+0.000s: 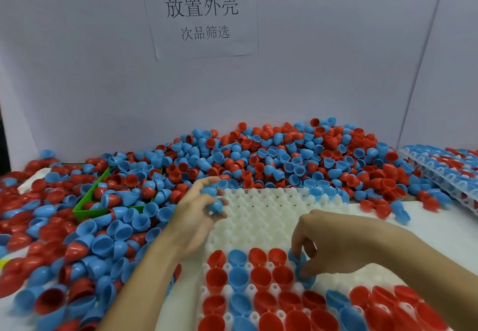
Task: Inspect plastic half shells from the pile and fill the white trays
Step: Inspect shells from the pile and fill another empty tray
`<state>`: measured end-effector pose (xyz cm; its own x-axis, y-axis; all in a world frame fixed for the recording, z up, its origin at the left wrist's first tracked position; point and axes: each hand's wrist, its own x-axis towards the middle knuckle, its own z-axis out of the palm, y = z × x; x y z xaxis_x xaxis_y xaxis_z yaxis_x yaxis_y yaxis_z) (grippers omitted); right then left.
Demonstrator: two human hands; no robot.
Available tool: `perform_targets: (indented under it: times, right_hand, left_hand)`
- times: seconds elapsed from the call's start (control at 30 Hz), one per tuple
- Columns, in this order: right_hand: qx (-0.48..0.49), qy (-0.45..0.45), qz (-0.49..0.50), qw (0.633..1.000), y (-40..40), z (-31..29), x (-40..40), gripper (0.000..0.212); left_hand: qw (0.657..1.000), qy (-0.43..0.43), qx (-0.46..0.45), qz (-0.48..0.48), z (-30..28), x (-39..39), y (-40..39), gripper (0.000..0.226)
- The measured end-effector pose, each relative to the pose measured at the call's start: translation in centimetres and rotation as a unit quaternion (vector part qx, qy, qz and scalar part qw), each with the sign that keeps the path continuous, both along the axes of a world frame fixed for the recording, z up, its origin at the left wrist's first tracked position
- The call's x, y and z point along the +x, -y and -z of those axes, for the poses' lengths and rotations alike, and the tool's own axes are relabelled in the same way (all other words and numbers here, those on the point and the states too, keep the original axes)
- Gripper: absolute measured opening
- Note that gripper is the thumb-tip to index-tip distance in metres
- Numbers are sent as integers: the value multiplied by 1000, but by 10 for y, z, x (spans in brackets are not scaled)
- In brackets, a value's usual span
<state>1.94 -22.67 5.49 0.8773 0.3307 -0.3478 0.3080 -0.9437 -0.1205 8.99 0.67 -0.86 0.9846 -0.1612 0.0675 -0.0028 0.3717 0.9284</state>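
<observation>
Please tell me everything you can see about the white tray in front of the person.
The white tray looks like moulded plastic, with rows of pointed bumps and small holes. It lies flat on the table, its far edge against the pile of shells. Its near rows hold red and blue half shells, open side up; the far part is mostly unfilled. The right hand is placing a blue shell into it, and the left hand holds blue shells above it.

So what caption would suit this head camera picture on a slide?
Right hand sets a blue shell into the white tray; left hand holds more blue shells.
</observation>
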Motion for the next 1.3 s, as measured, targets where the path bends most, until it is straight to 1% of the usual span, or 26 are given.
perform_targets:
  times: [0.07,0.1,0.17,0.23,0.3,0.37,0.43,0.53,0.6,0.67,0.77,0.83,0.9,0.93,0.97,1.0,1.03,1.13,1.3]
  right_hand:
    - [-10,30,2,999,0,-7,5,26]
    - [-5,54,3,999,-3,-11,8,23]
    - [30,108,-1,994,-14,-16,14,18]
    - [114,170,-5,979,-30,-16,23,18]
    - [206,218,4,954,-49,-12,32,20]
    - [281,239,32,929,-63,-7,42,18]
    - [320,248,37,914,-71,-1,50,14]
    - [280,255,-15,925,-72,7,59,8]
    - [255,254,-22,933,-69,12,63,10]
    - [257,255,-7,932,-66,14,66,15]
    - [288,248,14,925,-61,17,69,22]
    - [293,239,4,926,-59,18,69,19]
    - [284,251,-4,926,-59,19,68,5]
    - [281,260,-9,924,-60,20,66,7]
    - [280,267,-17,922,-61,21,64,19]
    - [277,272,-30,921,-63,23,63,26]
    - [267,282,-45,921,-65,25,63,28]
    - [240,306,-68,919,-70,26,64,28]
    - [179,342,-84,919,-67,26,63,27]
  left_hand:
    - [999,33,37,-5,3,1,2,27]
    - [997,51,52,-12,5,1,3,31]
    - [995,73,71,-23,6,-1,4,48]
    - [991,84,96,-46,4,-3,6,54]
    - [985,93,131,-68,2,-4,7,54]
    - [976,114,171,-76,2,-4,6,46]
    - [968,136,204,-61,2,-3,4,35]
    - [960,157,230,-22,4,-3,1,33]
    - [961,139,236,-39,5,-2,0,38]
    - [971,109,206,-62,5,0,-1,39]
    - [972,116,187,-81,6,4,-2,25]
    - [980,112,144,-81,8,5,-1,23]
    - [985,96,117,-82,9,5,0,23]
    - [986,90,119,-79,9,5,1,25]
    - [986,88,124,-67,9,5,1,26]
    - [987,86,128,-53,9,4,2,27]
    - [987,80,131,-44,8,4,2,29]
    - [989,56,132,-46,4,2,2,28]
    - [999,4,34,-7,-6,-1,0,29]
